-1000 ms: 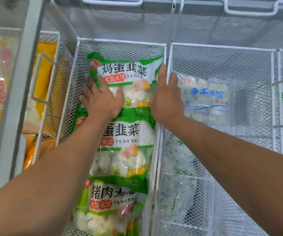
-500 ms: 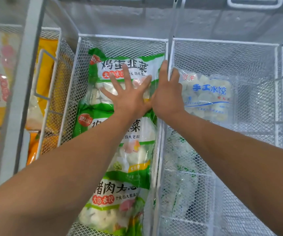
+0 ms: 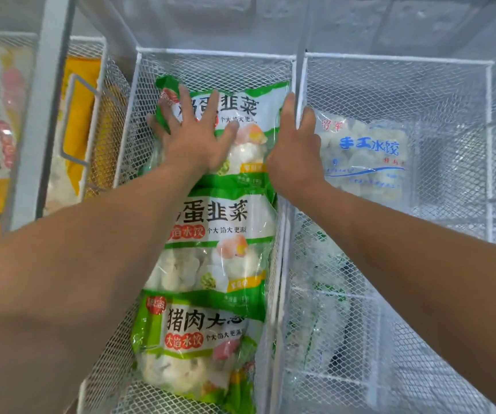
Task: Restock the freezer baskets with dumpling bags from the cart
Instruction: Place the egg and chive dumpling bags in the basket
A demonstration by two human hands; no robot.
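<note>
As three green bags overlap in middle wire basket (image 3: pixel 139 121): pork bag (image 3: pixel 199 348) nearest, second green bag (image 3: pixel 226 231) beyond it, top green bag (image 3: pixel 246 115) farthest. Left hand (image 3: pixel 190 138) flat on top green bag, fingers spread, pressing. Right hand (image 3: pixel 296 150) at that bag's right edge, fingers straight against basket divider. Right of divider, blue-print dumpling bag (image 3: pixel 366 153) in next basket.

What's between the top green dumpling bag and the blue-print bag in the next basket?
Head view: the right hand and the white wire basket walls, between the top green dumpling bag and the blue-print bag.
</note>
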